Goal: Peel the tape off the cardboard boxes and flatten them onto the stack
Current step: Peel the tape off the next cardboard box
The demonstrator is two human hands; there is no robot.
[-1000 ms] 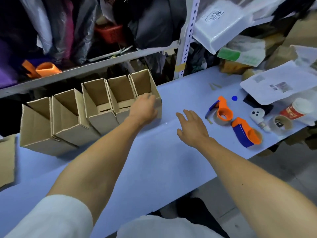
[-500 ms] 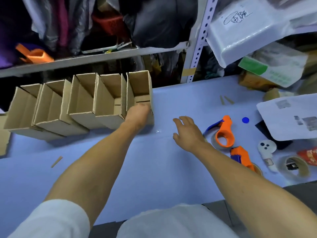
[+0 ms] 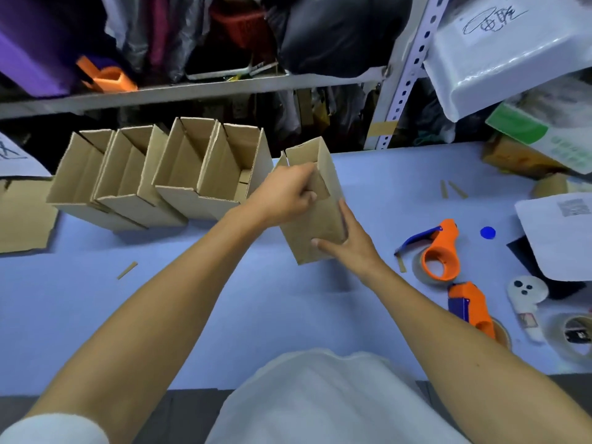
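A small open cardboard box [image 3: 315, 219] is lifted off the blue table, tilted, apart from the row. My left hand [image 3: 285, 195] grips its upper left wall, fingers curled over the rim. My right hand [image 3: 349, 241] holds its lower right side, thumb on the front face and fingers behind. A row of several open cardboard boxes [image 3: 160, 177] stands at the back left of the table. Flattened cardboard [image 3: 22, 216] lies at the far left edge. Any tape on the held box is not visible.
Two orange tape dispensers [image 3: 440, 254] [image 3: 471, 309] lie right of the box, with a tape roll [image 3: 573, 338], a white tool [image 3: 525, 296] and papers [image 3: 557, 232] further right. A metal shelf [image 3: 198, 91] crammed with bags runs behind the table [image 3: 160, 315].
My left hand pulled the rightmost box out of the row and lifted it rightward. My right hand moved from hovering open above the table to holding the box's lower side.
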